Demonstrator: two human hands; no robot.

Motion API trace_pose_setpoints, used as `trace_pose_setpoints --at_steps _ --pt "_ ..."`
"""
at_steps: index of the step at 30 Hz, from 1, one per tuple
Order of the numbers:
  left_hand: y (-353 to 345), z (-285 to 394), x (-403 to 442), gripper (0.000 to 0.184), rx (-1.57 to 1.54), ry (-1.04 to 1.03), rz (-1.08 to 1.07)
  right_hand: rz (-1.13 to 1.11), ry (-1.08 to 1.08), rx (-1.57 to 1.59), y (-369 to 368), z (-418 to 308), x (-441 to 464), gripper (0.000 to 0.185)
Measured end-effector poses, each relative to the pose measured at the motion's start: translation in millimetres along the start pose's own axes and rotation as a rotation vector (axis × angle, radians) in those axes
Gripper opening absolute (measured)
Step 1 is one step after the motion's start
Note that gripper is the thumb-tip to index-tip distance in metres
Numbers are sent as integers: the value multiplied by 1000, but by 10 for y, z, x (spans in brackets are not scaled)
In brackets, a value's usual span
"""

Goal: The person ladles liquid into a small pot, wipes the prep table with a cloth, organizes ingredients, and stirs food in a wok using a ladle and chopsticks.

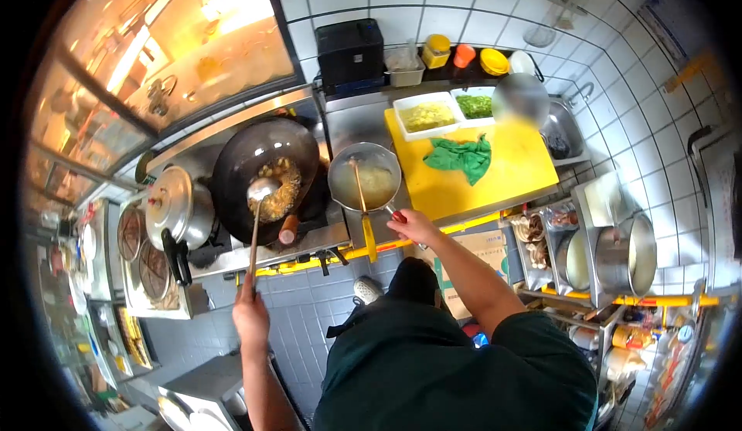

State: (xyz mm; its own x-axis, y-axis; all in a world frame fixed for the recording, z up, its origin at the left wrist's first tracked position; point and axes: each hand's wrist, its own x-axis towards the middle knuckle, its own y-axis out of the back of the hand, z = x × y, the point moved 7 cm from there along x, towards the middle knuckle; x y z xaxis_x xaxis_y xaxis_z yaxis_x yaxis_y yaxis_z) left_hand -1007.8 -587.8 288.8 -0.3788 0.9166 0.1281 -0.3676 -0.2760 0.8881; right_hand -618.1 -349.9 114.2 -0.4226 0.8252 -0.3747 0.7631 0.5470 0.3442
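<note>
My left hand [251,319] is closed around the long handle of a ladle [254,249]. The ladle's bowl rests in brown, chopped-looking food [280,204] inside a dark wok [263,139] on the stove. The wok's wooden handle [289,230] points toward me. To the right, my right hand [416,229] grips the red handle of a metal saucepan [337,167] that holds pale, cloudy contents. Across the saucepan's rim leans a long wooden-looking utensil [360,188] with a yellow end; its lower tip is in the contents.
A yellow cutting board [518,180] carries a green cloth [460,157] and white trays of chopped food [425,116]. Left of the wok stands a lidded pressure cooker [178,203]. Behind are a black box [350,52] and a yellow-lidded jar [437,51]. Metal pots [614,261] stand right.
</note>
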Motion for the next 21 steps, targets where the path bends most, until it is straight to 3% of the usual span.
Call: trace_pose_setpoints --at_steps 2,3,4,6,7,8,10,12,14,16,21 --pt "421 94 -51 54 -58 22 -81 95 44 -282 171 -201 -39 28" --pt "584 81 -106 55 -161 -23 -42 255 134 -377 339 -156 14 31" --pt "714 81 -142 53 -166 64 -89 399 234 -468 519 -67 43 36" --pt "869 117 -161 49 -99 165 -216 611 307 -444 1081 -150 -29 36" --pt "851 123 -147 48 -113 233 -247 725 399 -610 1357 -259 -15 36" --pt "767 95 -123 46 -132 298 -276 750 383 -582 1623 -410 -25 36" --pt "549 117 5 44 -199 281 -252 870 438 -820 2029 -663 72 41" --pt "145 -132 111 44 -362 268 -145 867 464 -914 2392 -766 288 50" --pt "-222 -342 199 44 -579 443 -116 860 437 -1013 2741 -777 560 57" --pt "-215 -52 247 46 -679 638 -96 821 374 -1097 3020 -858 782 65" --pt "-582 101 140 45 -739 696 153 712 428 -1189 3449 -908 1250 72"
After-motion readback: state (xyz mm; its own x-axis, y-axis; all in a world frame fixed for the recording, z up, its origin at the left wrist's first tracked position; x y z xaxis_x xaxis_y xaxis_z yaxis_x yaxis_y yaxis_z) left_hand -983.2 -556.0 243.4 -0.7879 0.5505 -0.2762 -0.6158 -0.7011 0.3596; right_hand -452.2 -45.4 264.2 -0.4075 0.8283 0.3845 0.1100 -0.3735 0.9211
